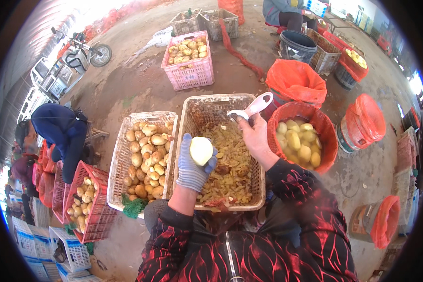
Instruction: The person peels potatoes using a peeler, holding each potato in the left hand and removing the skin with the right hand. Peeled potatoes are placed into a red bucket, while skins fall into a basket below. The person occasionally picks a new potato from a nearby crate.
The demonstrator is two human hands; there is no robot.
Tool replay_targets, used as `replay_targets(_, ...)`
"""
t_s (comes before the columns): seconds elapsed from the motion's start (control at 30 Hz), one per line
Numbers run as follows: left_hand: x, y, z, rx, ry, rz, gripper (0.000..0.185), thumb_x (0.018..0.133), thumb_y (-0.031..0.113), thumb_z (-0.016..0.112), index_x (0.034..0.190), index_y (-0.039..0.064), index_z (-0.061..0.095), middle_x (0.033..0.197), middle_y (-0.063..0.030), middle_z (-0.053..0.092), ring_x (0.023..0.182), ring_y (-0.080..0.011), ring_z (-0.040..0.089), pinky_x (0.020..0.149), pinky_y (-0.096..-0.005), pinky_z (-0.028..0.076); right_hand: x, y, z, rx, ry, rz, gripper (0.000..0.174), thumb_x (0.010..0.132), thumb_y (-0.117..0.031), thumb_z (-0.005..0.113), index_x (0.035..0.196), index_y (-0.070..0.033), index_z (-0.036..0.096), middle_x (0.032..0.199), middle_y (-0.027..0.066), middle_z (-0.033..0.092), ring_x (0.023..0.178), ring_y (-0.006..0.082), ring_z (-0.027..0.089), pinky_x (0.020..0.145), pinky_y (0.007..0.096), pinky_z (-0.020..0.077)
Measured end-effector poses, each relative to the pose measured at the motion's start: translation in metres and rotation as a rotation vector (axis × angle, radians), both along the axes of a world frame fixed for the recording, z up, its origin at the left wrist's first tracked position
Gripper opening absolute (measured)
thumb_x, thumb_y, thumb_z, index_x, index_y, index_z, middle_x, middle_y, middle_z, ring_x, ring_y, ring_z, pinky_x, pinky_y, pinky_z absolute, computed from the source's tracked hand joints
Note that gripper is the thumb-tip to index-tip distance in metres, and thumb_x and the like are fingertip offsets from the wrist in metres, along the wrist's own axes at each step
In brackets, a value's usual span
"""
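My left hand [191, 171], in a grey-blue striped glove, grips a pale peeled potato [201, 151] over the middle crate. Bare and raised at the far right side of that crate, my right hand [252, 132] holds a peeler [255, 106] with a light pink handle, its head pointing left. Beneath both hands is the plastic crate [221, 98], with potato peelings [229, 183] and a couple of brown lumps inside. To its left a second crate holds unpeeled potatoes [148, 158]. On the right, peeled potatoes [299, 141] sit in liquid inside a bucket lined with red mesh [276, 118].
A pink crate [190, 75] of potatoes stands ahead. Behind the lined bucket is another red mesh bag [296, 81]. Mesh-topped buckets [352, 130] stand farther right. One person [61, 127] bends at left beside a red crate [102, 208]; another person [289, 16] sits far right.
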State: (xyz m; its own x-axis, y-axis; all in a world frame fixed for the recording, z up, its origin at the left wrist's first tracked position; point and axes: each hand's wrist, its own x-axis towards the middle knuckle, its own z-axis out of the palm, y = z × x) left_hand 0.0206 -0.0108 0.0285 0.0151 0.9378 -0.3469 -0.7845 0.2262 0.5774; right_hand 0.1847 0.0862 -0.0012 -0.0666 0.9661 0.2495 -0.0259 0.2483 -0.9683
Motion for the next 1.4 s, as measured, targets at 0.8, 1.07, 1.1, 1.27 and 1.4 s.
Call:
replay_targets(0.8, -0.023, -0.016, 0.008, 0.271, -0.078, 0.126, 0.047, 0.089, 0.039, 0.062, 0.122, 0.007, 0.052, 0.103, -0.0115, 0.064, 0.082, -0.0253, 0.067, 0.06, -0.0362, 0.056, -0.077, 0.032, -0.142, 0.388, -0.591, 0.424, 0.034, 0.082, -0.029, 0.061, 0.106, -0.007, 0.055, 0.095, 0.0129, 0.058, 0.091, 0.0275, 0.058, 0.077, 0.0395, 0.0486)
replay_targets(1.07, -0.065, -0.024, 0.015, 0.219, -0.206, 0.244, 0.054, 0.092, 0.057, 0.045, 0.122, 0.013, 0.05, 0.108, -0.0189, 0.063, 0.084, -0.0326, 0.067, 0.053, -0.0321, 0.053, -0.223, -0.006, -0.066, 0.657, -1.046, 0.347, 0.023, 0.086, -0.02, 0.053, 0.104, -0.007, 0.055, 0.096, 0.0121, 0.058, 0.092, 0.0261, 0.055, 0.08, 0.0371, 0.0452)
replay_targets(1.1, -0.07, -0.03, 0.016, 0.224, -0.234, 0.271, 0.053, 0.092, 0.057, 0.045, 0.122, 0.014, 0.05, 0.108, -0.0195, 0.062, 0.083, -0.0319, 0.067, 0.052, -0.0311, 0.052, -0.238, -0.012, -0.071, 0.67, -1.073, 0.372, 0.022, 0.086, -0.019, 0.053, 0.104, -0.007, 0.055, 0.096, 0.0124, 0.058, 0.092, 0.0265, 0.055, 0.08, 0.0374, 0.0452)
replay_targets(1.27, -0.066, -0.03, 0.023, 0.31, -0.178, 0.12, 0.055, 0.089, 0.05, 0.058, 0.126, 0.012, 0.048, 0.111, -0.0177, 0.062, 0.083, -0.0294, 0.066, 0.059, -0.0299, 0.051, -0.27, 0.007, -0.097, 0.685, -1.237, 0.347, 0.02, 0.086, -0.016, 0.05, 0.101, -0.004, 0.056, 0.096, 0.014, 0.06, 0.093, 0.0284, 0.057, 0.081, 0.0385, 0.0452)
replay_targets(1.4, -0.052, -0.025, 0.033, 0.351, -0.089, 0.122, 0.063, 0.084, 0.018, 0.07, 0.136, 0.004, 0.038, 0.103, -0.0085, 0.057, 0.087, -0.0203, 0.062, 0.065, -0.0253, 0.05, -0.287, 0.036, -0.131, 0.687, -1.299, 0.302, 0.019, 0.087, -0.013, 0.047, 0.1, -0.001, 0.056, 0.096, 0.0152, 0.06, 0.094, 0.03, 0.058, 0.081, 0.0393, 0.0451)
